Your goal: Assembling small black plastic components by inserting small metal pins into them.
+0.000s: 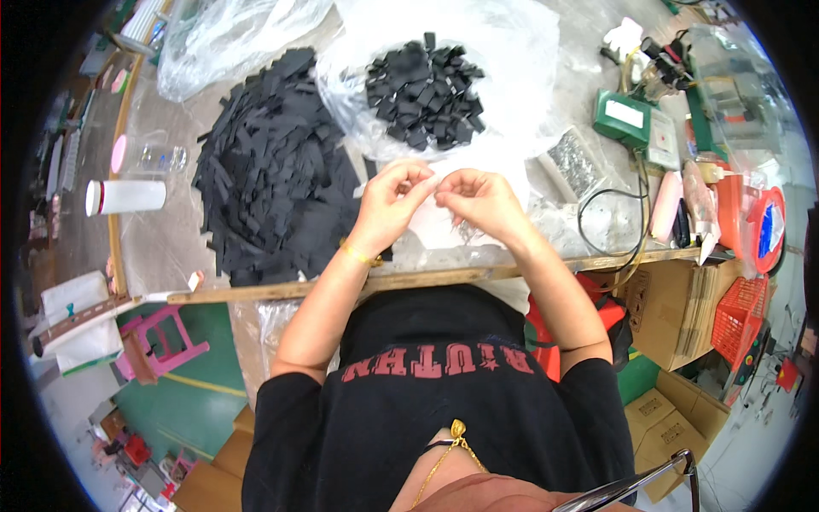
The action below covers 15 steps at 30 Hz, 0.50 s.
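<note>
My left hand [394,203] and my right hand [485,203] are close together above a white sheet [503,175] at the table's near edge. Thumb and fingers are pinched on both; whatever is between them is too small or hidden to make out. Left of my left hand spreads a large heap of flat black strips [269,171]. Beyond my hands, a smaller pile of short black pieces [426,94] lies on clear plastic sheeting [520,68]. A shallow tray of small metallic bits [573,164] is to the right of the white sheet.
A white bottle [128,197] and a clear jar [149,156] stand at the left. On the right are a green box [621,118], a looping dark cable [589,200] and a red-rimmed round container [770,229]. Below stand a pink stool [171,337] and cardboard boxes [674,311].
</note>
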Available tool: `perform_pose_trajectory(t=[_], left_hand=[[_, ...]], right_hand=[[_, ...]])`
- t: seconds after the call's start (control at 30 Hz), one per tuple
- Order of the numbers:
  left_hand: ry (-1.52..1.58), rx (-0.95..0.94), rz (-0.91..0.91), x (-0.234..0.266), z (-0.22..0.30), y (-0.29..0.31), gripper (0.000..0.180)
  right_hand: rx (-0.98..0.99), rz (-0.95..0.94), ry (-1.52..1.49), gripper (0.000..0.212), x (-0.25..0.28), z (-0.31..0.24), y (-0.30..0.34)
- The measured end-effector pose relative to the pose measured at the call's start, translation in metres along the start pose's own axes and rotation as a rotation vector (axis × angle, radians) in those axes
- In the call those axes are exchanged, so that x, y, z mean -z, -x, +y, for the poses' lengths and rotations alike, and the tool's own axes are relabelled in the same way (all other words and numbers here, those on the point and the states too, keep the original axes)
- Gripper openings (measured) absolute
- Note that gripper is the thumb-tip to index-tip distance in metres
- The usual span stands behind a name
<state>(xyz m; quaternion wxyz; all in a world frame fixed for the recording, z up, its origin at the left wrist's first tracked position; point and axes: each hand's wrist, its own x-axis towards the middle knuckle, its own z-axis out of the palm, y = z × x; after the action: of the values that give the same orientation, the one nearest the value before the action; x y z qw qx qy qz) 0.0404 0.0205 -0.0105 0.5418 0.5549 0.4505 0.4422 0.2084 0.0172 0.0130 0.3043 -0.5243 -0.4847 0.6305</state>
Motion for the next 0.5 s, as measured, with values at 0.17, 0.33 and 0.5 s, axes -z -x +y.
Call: perform_pose_trajectory(t=[0.17, 0.33, 0.5], left_hand=[[-0.143, -0.178, -0.043, 0.002, -0.005, 0.0, 0.006], [-0.344, -0.191, 0.021, -0.003, 0.013, 0.007, 0.006], [-0.307, -0.168, 0.02, -0.006, 0.013, 0.007, 0.005]], right_hand=[[0.06, -0.014, -0.224, 0.013, -0.004, 0.014, -0.004], [-0.002, -0.044, -0.118, 0.017, -0.011, 0.003, 0.007], [0.165, -0.031, -0.033, 0.014, -0.013, 0.011, 0.004]])
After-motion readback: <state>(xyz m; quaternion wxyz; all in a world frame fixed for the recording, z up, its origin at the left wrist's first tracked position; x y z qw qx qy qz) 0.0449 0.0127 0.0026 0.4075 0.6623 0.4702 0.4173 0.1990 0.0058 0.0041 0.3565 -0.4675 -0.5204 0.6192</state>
